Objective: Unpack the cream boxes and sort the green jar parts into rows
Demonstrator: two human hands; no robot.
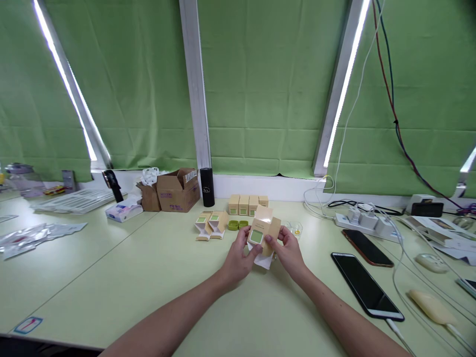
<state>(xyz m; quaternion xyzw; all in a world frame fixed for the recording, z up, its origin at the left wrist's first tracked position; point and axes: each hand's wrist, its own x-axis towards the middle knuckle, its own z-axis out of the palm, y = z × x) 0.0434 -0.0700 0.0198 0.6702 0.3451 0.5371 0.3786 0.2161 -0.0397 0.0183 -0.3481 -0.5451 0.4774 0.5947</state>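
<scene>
Between my two hands is a small tan carton (263,225) with a green square on its front, its white-lined flap hanging open at the bottom. My left hand (238,255) grips its left side with the thumb near the green square. On the right side, my right hand (289,252) pinches the carton with thumb and fingers. Just behind are green small containers (233,225) and a clear plastic piece (296,229) partly hidden by my right hand. Two opened cartons (211,224) lie to the left. Several closed cartons (243,205) stand in a row at the back.
A brown cardboard box (178,191) and a black cylinder (207,187) stand at the back left, near a tissue pack (124,209). To the right lie two phones (366,285), a power strip (368,225), a mouse (431,263) and loose cables.
</scene>
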